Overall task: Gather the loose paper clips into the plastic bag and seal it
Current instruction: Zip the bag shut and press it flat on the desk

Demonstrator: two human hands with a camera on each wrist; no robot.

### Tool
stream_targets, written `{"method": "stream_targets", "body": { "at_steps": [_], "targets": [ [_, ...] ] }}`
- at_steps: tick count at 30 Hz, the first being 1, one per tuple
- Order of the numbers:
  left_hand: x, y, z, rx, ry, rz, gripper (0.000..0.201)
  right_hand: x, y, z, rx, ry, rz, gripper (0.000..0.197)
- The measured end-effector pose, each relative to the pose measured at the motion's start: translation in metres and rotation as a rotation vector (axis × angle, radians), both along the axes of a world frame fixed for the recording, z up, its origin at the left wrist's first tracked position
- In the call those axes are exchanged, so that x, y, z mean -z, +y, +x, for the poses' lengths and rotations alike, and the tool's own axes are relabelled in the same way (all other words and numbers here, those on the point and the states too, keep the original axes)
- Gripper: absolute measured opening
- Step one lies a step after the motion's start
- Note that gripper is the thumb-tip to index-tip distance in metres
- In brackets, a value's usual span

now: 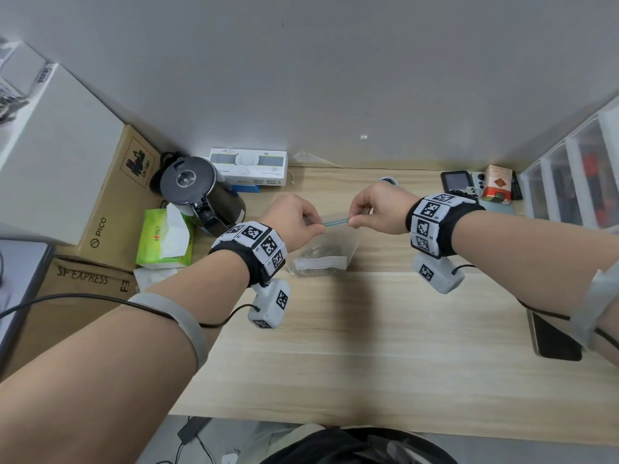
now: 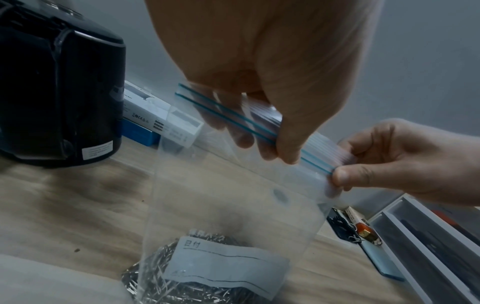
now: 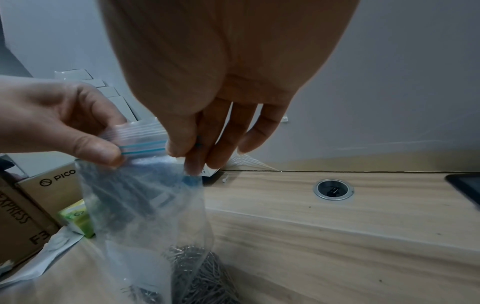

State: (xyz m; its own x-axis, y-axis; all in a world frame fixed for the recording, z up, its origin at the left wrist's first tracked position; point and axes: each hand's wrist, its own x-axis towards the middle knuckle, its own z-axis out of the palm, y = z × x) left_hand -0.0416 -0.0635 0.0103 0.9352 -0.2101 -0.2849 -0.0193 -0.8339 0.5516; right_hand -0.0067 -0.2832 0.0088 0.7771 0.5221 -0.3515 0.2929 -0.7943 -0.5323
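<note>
A clear plastic zip bag (image 1: 330, 249) (image 2: 233, 205) (image 3: 145, 205) hangs upright above the wooden table (image 1: 368, 329), held by its top. A heap of silver paper clips (image 2: 155, 279) (image 3: 205, 275) fills its bottom behind a white label (image 2: 228, 265). My left hand (image 1: 298, 217) (image 2: 275, 148) (image 3: 98, 152) pinches the blue zip strip (image 1: 336, 223) (image 2: 233, 117) (image 3: 142, 149) between thumb and fingers. My right hand (image 1: 371, 212) (image 3: 182, 152) (image 2: 345, 179) pinches the strip's other end. The two pinches are a short stretch apart.
A black kettle (image 1: 201, 195) stands left of the bag, with a green tissue pack (image 1: 164, 239) and cardboard boxes (image 1: 110, 209) beyond. White and blue boxes (image 1: 249, 169) line the wall. A phone (image 1: 552, 339) lies at right; drawers (image 1: 576, 182) and small items (image 1: 479, 187) sit far right.
</note>
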Motion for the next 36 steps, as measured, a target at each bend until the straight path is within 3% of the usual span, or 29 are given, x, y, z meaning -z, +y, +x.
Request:
{"method": "stream_targets", "body": {
  "at_steps": [13, 25, 29, 33, 36],
  "targets": [
    [-0.005, 0.020, 0.000, 0.002, -0.064, 0.123, 0.010, 0.004, -0.013, 0.006, 0.018, -0.065, -0.015, 0.006],
    [-0.008, 0.044, -0.008, -0.047, -0.066, 0.075, 0.014, -0.003, -0.025, 0.007, 0.041, -0.051, -0.037, 0.010],
    [-0.006, 0.044, -0.012, -0.086, -0.045, 0.050, 0.026, -0.004, -0.027, 0.006, 0.043, -0.045, -0.059, 0.009],
    [0.001, 0.050, -0.018, -0.130, 0.006, -0.093, 0.027, -0.005, -0.029, 0.001, 0.099, 0.006, 0.035, 0.014],
    [0.012, 0.051, -0.021, -0.193, 0.091, -0.177, 0.023, 0.005, -0.027, -0.007, 0.236, 0.182, 0.217, 0.020]
  ]
}}
